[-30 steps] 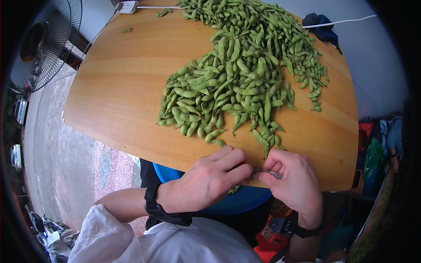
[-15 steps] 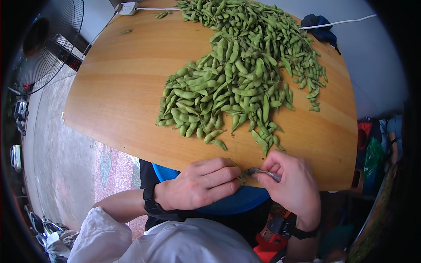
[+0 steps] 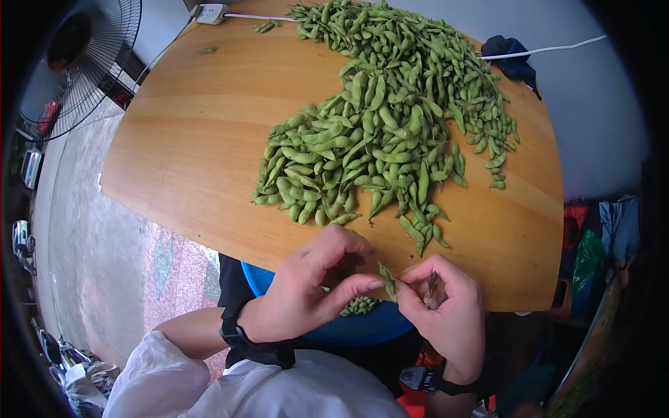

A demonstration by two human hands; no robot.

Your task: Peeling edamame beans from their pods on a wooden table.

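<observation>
A green soybean pod point(image 3: 387, 281) is upright between my hands, just past the table's near edge. My right hand point(image 3: 449, 306) pinches it with thumb and index finger. A small dark tool point(image 3: 434, 292) also sits in that hand's curled fingers; its kind is hidden. My left hand point(image 3: 313, 279) has its thumb stretched to the pod, the tip at or against it, with the fingers bent and apart from the thumb. Below them, a blue basin point(image 3: 256, 277) holds green shelled beans point(image 3: 359, 305). A large heap of soybean pods point(image 3: 390, 132) covers the table's middle and far right.
The wooden table point(image 3: 188, 139) bears a few stray pods point(image 3: 265, 27) and a white power strip point(image 3: 210, 13) at its far left. A fan point(image 3: 73, 63) stands beyond the left edge. A white cable point(image 3: 557, 49) and dark cloth point(image 3: 512, 56) lie at the far right.
My left hand has opened, its index finger lifting off the thumb. The right hand has drawn the dark tool back into its fingers and now pinches the pod. Shelled beans have come into view.
</observation>
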